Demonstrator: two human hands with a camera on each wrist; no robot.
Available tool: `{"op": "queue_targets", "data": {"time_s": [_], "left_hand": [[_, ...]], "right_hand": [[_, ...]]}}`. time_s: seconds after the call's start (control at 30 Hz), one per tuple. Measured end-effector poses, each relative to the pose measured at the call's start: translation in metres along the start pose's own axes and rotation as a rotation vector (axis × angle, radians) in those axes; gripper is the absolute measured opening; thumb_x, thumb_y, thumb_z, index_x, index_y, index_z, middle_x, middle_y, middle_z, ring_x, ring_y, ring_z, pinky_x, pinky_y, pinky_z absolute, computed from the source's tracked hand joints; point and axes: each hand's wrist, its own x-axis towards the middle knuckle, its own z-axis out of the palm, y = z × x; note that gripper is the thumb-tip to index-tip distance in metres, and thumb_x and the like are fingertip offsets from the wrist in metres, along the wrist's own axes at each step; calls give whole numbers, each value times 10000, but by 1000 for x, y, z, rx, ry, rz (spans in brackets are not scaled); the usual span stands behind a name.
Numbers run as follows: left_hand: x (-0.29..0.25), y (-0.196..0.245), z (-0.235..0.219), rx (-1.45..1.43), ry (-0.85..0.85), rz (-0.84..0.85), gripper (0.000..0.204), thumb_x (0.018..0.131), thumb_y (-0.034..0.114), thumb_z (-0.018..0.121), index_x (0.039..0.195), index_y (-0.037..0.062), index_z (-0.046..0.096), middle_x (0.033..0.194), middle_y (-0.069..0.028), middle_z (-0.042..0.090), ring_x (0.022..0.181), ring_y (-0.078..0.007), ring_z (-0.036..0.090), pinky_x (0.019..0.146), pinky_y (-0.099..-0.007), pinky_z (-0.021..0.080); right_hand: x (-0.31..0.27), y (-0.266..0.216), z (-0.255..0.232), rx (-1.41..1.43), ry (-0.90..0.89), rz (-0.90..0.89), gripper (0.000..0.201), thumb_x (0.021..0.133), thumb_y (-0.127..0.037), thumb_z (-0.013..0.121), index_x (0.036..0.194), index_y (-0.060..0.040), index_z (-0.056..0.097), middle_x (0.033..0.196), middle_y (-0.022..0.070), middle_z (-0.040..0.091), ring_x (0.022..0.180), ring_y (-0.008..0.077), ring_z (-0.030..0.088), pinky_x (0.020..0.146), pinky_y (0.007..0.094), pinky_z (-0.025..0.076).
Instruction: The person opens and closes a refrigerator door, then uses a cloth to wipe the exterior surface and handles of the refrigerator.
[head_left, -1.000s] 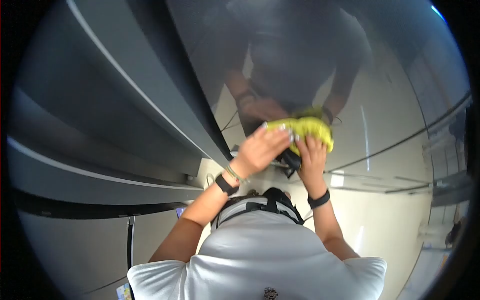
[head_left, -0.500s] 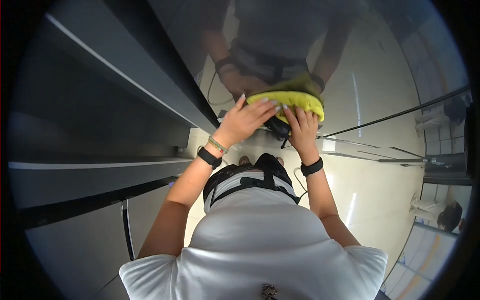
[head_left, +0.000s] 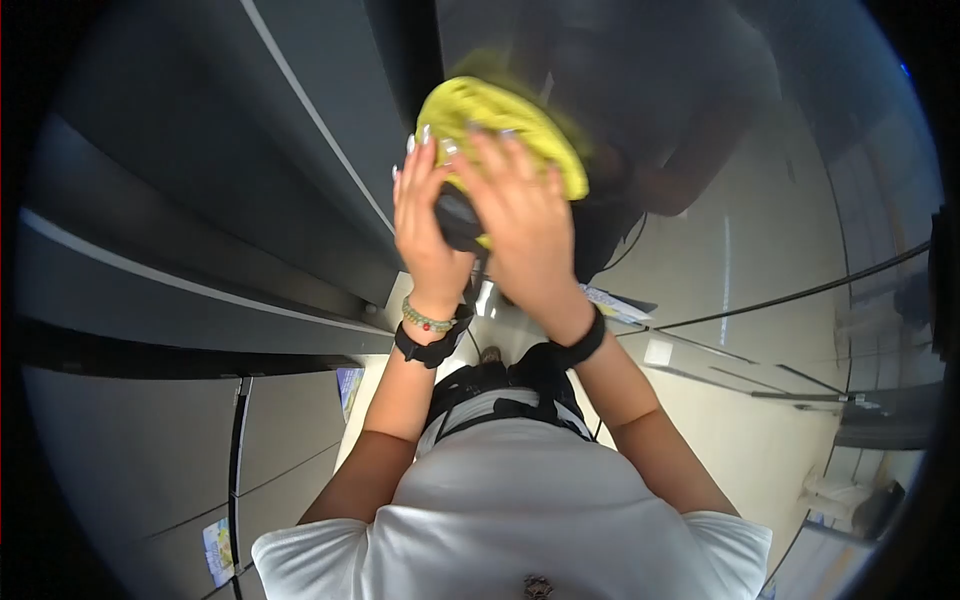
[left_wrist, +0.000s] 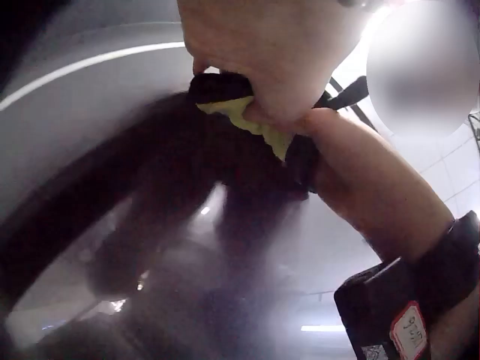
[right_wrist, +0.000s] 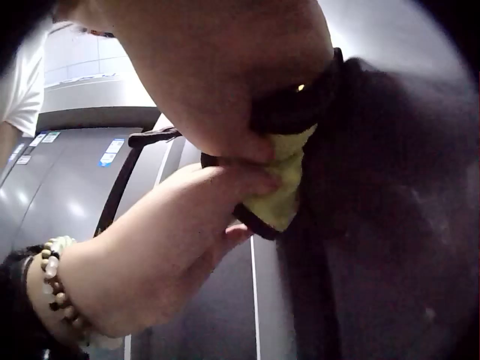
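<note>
A bright yellow cleaning cloth [head_left: 545, 140] with dark trim lies against a glossy dark door panel, partly blurred in the head view. My left hand [head_left: 425, 225] holds its left side, fingers pointing up along it. Across its lower right part lies my right hand [head_left: 525, 215], fingers spread over the yellow face. Both thumbs come close together on the cloth [right_wrist: 281, 187] in the right wrist view. Between the palms a dark piece [head_left: 457, 215] of it shows. From below, the left wrist view has a strip of the cloth [left_wrist: 262, 131] under a hand.
The glossy panel [head_left: 700, 130] mirrors the person's arms. Dark grey panels with pale edge strips [head_left: 300, 85] stand close on the left. A thin dark seam [head_left: 790, 300] runs to the right. Pale floor [head_left: 690, 410] lies below, and a leaflet [head_left: 615, 305] shows near the right forearm.
Both hands and the cloth have moved left and upward in the head view, toward the panel's left edge. The cloth has tilted, and the right hand now covers more of it.
</note>
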Motion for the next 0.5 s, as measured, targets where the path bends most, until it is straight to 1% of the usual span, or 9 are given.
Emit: {"op": "queue_targets", "data": {"time_s": [0.03, 0.07, 0.1, 0.17, 0.23, 0.3, 0.33, 0.4, 0.5], "left_hand": [[-10, -11, -2, 0, -1, -51, 503, 644, -33, 537, 1135, 11, 436, 1203, -170, 457, 1160, -331, 393, 973, -489, 255], [-23, -19, 1, -68, 8, -110, 526, 626, -87, 500, 1141, -8, 426, 1189, -178, 463, 1138, -342, 411, 973, -457, 277], [-38, -24, 1, -99, -34, -161, 601, 586, -120, 486, 1170, -6, 403, 1204, -183, 444, 1153, -341, 389, 981, -445, 271], [-60, -15, 8, -89, -100, -207, 675, 542, -140, 485, 1194, -4, 375, 1257, -197, 377, 1184, -345, 346, 985, -433, 270], [-83, -8, 15, -116, -239, -287, 737, 518, -129, 508, 1223, 2, 340, 1308, -207, 295, 1219, -348, 288, 996, -443, 244], [-96, 3, 23, 51, -285, -167, 757, 520, -111, 534, 1238, 11, 327, 1326, -217, 257, 1237, -355, 253, 1007, -452, 211], [-95, 18, 25, 102, -321, -171, 788, 507, -98, 566, 1246, 19, 321, 1327, -220, 251, 1248, -354, 230, 1016, -458, 183], [-97, 34, 36, -8, -352, -156, 826, 486, -90, 595, 1253, 18, 310, 1326, -220, 250, 1245, -360, 229, 1018, -455, 189], [-88, 58, 45, -138, -379, -115, 834, 491, -86, 602, 1260, 18, 295, 1314, -215, 267, 1240, -353, 243, 1013, -459, 210]], "right_hand": [[3, -5, 11, -3, 16, -43, 438, 718, -119, 453, 1150, -50, 465, 1262, 65, 409, 1164, 213, 386, 899, 370, 348], [-2, -7, 18, 30, -5, -42, 437, 713, -119, 459, 1145, -49, 469, 1251, 64, 419, 1158, 209, 393, 894, 359, 355], [-8, -10, 24, 65, -24, -41, 437, 709, -119, 465, 1140, -48, 472, 1239, 64, 429, 1151, 204, 400, 890, 348, 362], [-32, 0, 30, 134, -106, -9, 457, 687, -101, 488, 1140, -45, 472, 1241, 65, 425, 1151, 202, 399, 895, 347, 359], [-62, 9, 29, 113, -238, 32, 504, 655, -58, 524, 1155, -53, 458, 1245, 67, 417, 1159, 207, 392, 903, 364, 356], [-80, 19, 14, 193, -310, 74, 568, 608, 22, 546, 1161, -63, 450, 1252, 62, 408, 1176, 220, 375, 924, 381, 341], [-85, 26, 7, 192, -309, 63, 568, 608, 22, 546, 1161, -63, 450, 1252, 62, 408, 1176, 220, 375, 924, 381, 341], [-95, 37, -14, 149, -406, 96, 615, 569, 87, 541, 1157, -67, 450, 1257, 53, 402, 1193, 223, 356, 939, 400, 328], [-103, 44, -40, 87, -382, 171, 645, 558, 116, 521, 1164, -95, 457, 1276, 52, 380, 1204, 222, 342, 944, 454, 309]]}}
